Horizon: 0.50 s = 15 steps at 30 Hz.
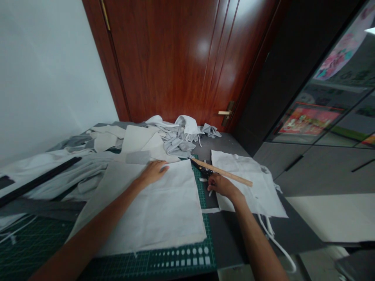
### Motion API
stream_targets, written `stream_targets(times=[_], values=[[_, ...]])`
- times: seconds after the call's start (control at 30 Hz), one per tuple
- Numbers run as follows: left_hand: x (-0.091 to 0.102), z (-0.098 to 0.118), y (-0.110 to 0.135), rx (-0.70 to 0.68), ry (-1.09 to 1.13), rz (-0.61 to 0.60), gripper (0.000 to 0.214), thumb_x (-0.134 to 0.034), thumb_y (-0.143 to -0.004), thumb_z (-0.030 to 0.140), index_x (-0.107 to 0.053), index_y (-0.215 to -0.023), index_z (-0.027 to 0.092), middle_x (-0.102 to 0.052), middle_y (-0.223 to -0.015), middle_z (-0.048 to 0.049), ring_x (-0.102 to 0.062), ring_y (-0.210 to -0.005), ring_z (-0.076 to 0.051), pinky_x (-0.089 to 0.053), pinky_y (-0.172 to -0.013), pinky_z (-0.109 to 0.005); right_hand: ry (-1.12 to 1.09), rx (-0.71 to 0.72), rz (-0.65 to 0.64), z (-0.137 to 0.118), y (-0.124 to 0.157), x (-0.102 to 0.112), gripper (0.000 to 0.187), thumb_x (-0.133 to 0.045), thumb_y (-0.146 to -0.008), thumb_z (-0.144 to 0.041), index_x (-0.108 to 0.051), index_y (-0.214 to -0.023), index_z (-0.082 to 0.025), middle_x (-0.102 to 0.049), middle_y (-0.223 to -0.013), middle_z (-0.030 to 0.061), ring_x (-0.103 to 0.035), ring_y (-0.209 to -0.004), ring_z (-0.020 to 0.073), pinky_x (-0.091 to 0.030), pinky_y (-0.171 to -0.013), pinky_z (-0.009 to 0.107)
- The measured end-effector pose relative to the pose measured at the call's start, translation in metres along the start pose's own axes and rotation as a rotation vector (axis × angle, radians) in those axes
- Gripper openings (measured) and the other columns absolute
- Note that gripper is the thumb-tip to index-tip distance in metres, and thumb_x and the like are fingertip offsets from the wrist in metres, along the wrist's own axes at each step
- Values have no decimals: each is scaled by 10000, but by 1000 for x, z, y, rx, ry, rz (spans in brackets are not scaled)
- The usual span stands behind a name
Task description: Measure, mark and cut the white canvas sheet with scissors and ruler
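Your left hand (152, 173) lies palm down on a large off-white rectangular fabric panel (152, 207), grip spread and pressing on no other item. The panel sits on a green gridded cutting mat (183, 259), near the mat's right-hand margin. Your right hand (222, 185) is just right of that panel, fingers curled, directly beside a pair of black-handled scissors (200, 168) and just below a flat light-wood ruler (222, 171). Whether that grip is pinching the scissors or the ruler cannot be confirmed from this view. The ruler lies at a slant, its near end over the scissors. To the right of your hand lies a second white fabric piece (243, 175), with a white cord (277, 246) trailing from it over the table edge. The dark grey table (231, 230) also carries a crumpled heap of pale grey and white cloth (175, 136) at its far end. A long black straightedge (38, 181) lies across further cloth at left. A reddish wooden door with a brass lever handle (225, 113) stands beyond the table.
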<state>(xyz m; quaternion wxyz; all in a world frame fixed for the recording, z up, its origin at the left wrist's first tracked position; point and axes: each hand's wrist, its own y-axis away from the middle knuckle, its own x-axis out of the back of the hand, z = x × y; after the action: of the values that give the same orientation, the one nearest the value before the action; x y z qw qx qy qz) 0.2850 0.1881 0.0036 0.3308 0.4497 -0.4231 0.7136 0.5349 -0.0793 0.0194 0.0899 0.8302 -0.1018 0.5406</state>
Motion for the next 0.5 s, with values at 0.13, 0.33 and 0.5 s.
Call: stream_targets(times=[0.13, 0.33, 0.5], values=[[24, 1, 4, -47, 10, -21, 365, -348, -1025, 323, -692, -1083, 215, -756, -1100, -85, -694, -1034, -236, -517, -971, -357, -22, 27, -17, -1, 2, 1, 71, -767, -816, -160, -752, -885, -170, -716, -936, 68, -652, -891, 200, -458, -763, 277], [66, 22, 15, -74, -76, 53, 382, -319, -1027, 278, -664, -1176, 210, -726, -1168, -103, -650, -1106, -266, -471, -1032, -427, -87, 51, -45, 2, 2, 1, 69, -701, -848, -118, -750, -839, -166, -718, -871, 56, -662, -833, 182, -475, -753, 274], [82, 14, 39, 175, -319, 106, 482, -473, -936, 281, -555, -1378, 106, -641, -1333, -213, -567, -1261, -378, -398, -1084, -556, -307, 248, 38, -13, 1, -1, 110, -682, -924, -270, -718, -903, -168, -684, -924, 44, -635, -842, 167, -479, -768, 278]])
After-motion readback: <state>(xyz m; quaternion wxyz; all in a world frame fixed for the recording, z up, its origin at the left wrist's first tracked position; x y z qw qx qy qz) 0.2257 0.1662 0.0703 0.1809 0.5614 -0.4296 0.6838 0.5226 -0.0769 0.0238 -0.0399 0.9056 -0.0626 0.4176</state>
